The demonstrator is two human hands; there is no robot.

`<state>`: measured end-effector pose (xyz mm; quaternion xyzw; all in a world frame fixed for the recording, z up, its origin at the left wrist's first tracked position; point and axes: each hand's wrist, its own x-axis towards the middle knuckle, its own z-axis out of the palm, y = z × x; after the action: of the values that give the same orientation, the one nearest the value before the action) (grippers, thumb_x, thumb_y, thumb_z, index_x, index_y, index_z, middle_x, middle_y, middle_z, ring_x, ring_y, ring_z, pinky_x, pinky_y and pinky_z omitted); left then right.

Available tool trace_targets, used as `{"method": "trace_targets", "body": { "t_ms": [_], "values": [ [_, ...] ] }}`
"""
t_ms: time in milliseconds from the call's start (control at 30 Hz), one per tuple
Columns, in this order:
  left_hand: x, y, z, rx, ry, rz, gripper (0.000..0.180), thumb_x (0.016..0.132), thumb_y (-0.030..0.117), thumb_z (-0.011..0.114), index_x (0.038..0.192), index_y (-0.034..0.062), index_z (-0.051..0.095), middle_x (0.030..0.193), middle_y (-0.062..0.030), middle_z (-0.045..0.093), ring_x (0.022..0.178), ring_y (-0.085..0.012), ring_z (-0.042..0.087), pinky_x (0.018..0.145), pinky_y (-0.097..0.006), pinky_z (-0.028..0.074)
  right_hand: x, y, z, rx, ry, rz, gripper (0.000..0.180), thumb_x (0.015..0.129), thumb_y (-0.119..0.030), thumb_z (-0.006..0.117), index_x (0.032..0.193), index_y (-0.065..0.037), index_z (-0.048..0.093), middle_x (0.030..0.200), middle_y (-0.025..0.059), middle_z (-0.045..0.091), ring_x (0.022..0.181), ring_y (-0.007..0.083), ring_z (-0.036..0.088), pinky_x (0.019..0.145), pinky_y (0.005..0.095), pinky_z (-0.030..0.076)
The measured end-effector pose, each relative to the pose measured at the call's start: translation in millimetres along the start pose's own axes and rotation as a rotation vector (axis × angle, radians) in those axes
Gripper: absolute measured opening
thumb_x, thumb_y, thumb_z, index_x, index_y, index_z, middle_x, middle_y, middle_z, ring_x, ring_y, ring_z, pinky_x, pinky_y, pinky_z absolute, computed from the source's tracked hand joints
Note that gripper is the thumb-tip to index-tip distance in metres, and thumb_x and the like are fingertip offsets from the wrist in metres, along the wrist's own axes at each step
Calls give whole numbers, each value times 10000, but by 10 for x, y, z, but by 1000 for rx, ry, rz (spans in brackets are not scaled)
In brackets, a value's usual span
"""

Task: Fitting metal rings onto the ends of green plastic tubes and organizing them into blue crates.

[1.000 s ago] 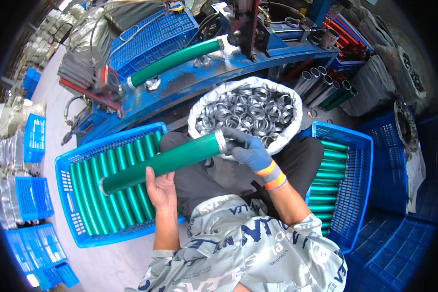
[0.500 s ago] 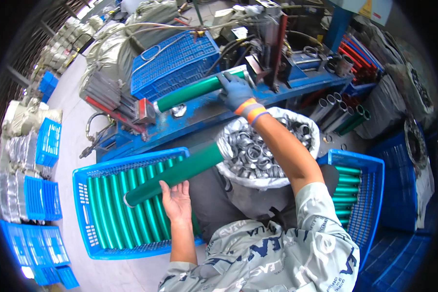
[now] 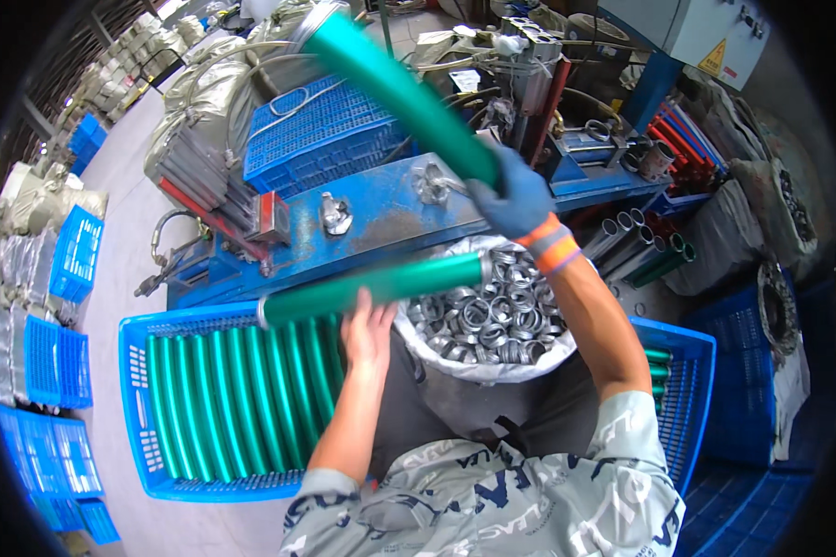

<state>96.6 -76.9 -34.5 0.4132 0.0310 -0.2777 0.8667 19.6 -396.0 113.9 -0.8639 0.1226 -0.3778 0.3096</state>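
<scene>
The right hand [image 3: 515,200], gloved in blue, is gripping one green tube [image 3: 395,88] near its lower end, the tube slanting toward the upper centre of the frame. The bare left hand [image 3: 370,330] is cupping a second green tube [image 3: 372,288] at mid-length, lying level at centre frame. Both tubes are appearing rigid, smooth and probably slippery; a full wrap-around grip near the balance point is suiting them best.

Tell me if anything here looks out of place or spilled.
Nothing stands out. The left hand holds one green tube level, the gloved right hand holds another green tube raised, and the metal rings stay inside their white bag.
</scene>
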Motion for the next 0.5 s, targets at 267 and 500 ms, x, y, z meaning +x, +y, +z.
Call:
{"method": "trace_targets", "body": {
  "t_ms": [267, 500],
  "values": [
    [2130, -309, 1210, -82, 7, 45, 606, 1069, 358, 843, 1485, -8, 598, 1498, -194, 645, 1472, -360, 600, 1253, -565, 504, -1970, -100, -1628, 707, 380, 207, 776, 1032, -434, 821, 1576, 52, 556, 1272, 127, 754, 1055, 184, 726, 912, 338, 593],
    [2810, -475, 955, -28, 91, 11, 622, 1043, 347, 871, 1470, -25, 615, 1475, -244, 665, 1409, -405, 668, 1176, -568, 583, -3019, -219, -2249, 501, 468, 341, 1167, 1033, -746, 654, 1773, 74, 276, 1076, 76, 692, 881, 175, 646, 773, 335, 536]
  ]
}}
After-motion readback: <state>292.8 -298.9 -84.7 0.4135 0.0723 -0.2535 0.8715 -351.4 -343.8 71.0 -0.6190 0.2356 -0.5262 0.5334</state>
